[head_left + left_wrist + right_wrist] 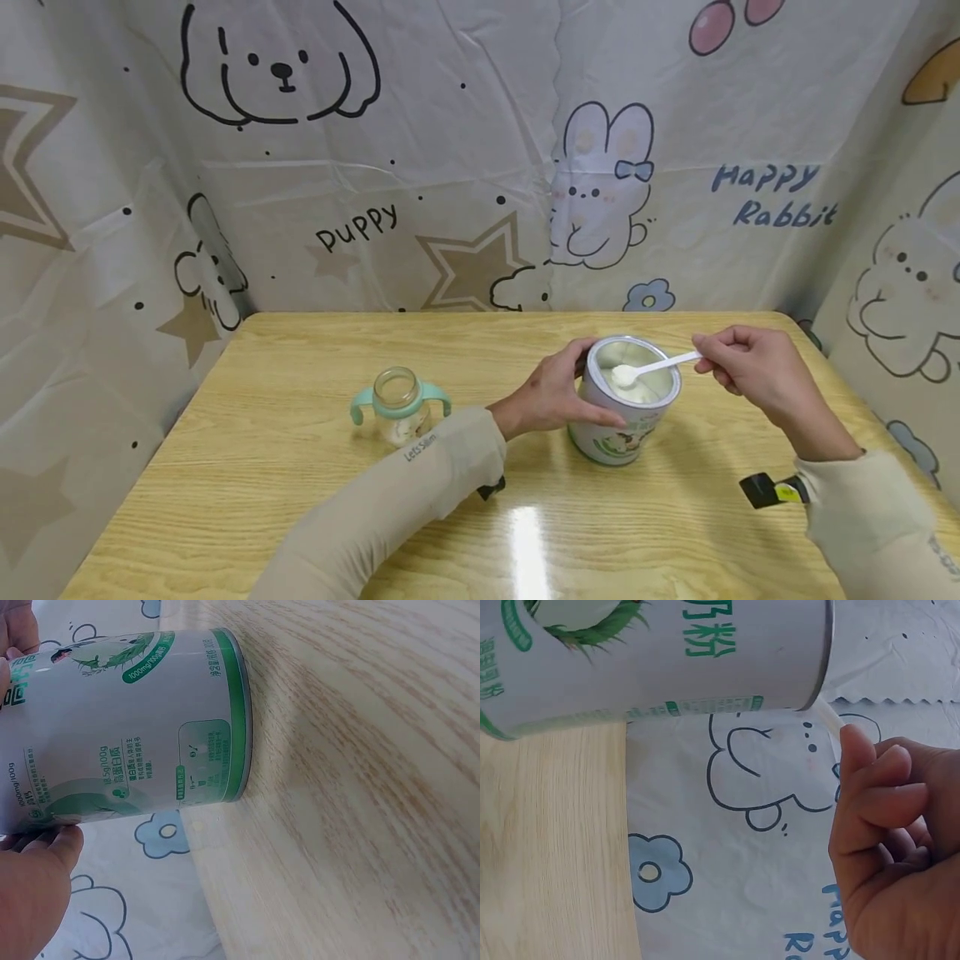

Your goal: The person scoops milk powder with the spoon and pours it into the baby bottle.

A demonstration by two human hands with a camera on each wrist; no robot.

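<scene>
A white milk powder can (611, 433) with green trim stands lidless on the table. My left hand (551, 392) grips its left side, thumb across the front and fingers round the back. In the left wrist view the printed wall of the can (150, 727) fills the upper left. My right hand (757, 371) pinches the end of a white scoop (667, 363). The scoop's head is at the can's mouth, heaped with pale powder (624, 377). In the right wrist view, only a bit of scoop handle (828, 717) shows past the can's rim.
A clear baby bottle (408, 430) with a mint-green two-handled collar stands left of the can, its top uncapped. White powder shows low inside it. The wood-grain table (247, 450) ends at a cartoon-printed curtain (450, 167) behind and at both sides.
</scene>
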